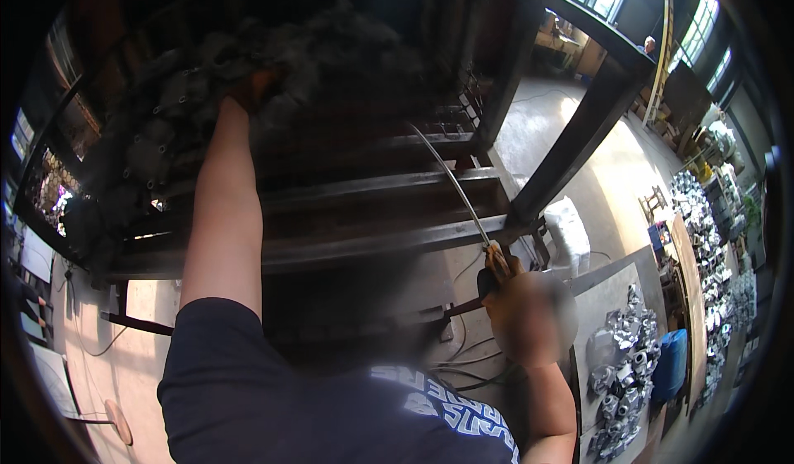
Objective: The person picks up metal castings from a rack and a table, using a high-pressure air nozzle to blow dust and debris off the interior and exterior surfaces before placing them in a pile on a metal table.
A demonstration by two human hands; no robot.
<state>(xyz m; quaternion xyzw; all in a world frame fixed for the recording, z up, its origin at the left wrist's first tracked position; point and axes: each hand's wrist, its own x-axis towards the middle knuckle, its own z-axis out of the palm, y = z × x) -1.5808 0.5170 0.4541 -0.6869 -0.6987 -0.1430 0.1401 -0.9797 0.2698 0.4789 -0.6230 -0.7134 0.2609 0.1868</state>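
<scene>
My left arm stretches far forward, and my left hand (263,88), in an orange-brown glove, is at a dark heap of grey metal castings (169,96). Its fingers are lost in shadow, so I cannot make out whether it grips one. Lower down on the right, my gloved right hand (502,278) is closed around the near end of a long, thin, slightly curved metal rod (451,174). The rod points forward and left over the dark steel frame (380,245). A blurred patch covers part of the right glove and wrist.
A thick dark beam (583,137) slants up at the right. Beyond it, a white wrapped bundle (567,236) stands on the floor. More metal castings (624,373) are heaped at the lower right, beside a blue container (670,365). Cables (471,352) lie below the frame. A person (649,45) is far off.
</scene>
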